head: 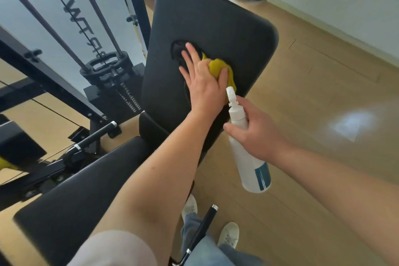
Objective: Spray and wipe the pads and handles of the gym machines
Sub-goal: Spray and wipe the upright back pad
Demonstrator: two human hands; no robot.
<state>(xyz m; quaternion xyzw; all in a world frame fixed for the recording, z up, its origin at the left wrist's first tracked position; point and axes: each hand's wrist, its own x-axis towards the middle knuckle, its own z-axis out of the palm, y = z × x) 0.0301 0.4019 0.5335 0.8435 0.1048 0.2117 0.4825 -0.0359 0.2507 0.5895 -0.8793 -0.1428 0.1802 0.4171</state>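
left forearm [151, 168] stretched out over the seat pad [75, 190], and the left hand [203, 84] pressed a bunched yellow cloth [216, 66] onto the middle of the tilted black back pad [216, 21], thumb and forefinger curled on it, other fingers flat. right hand [259, 129] was wrapped round a white spray bottle [250, 162] just beside, nozzle toward the pad. cable machine [103, 69] stood off left on the wood floor [302, 93].

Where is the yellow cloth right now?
In the head view, the yellow cloth sits mid-frame on the black back pad, bunched under the left hand, just above the nozzle of the spray bottle in the right hand.
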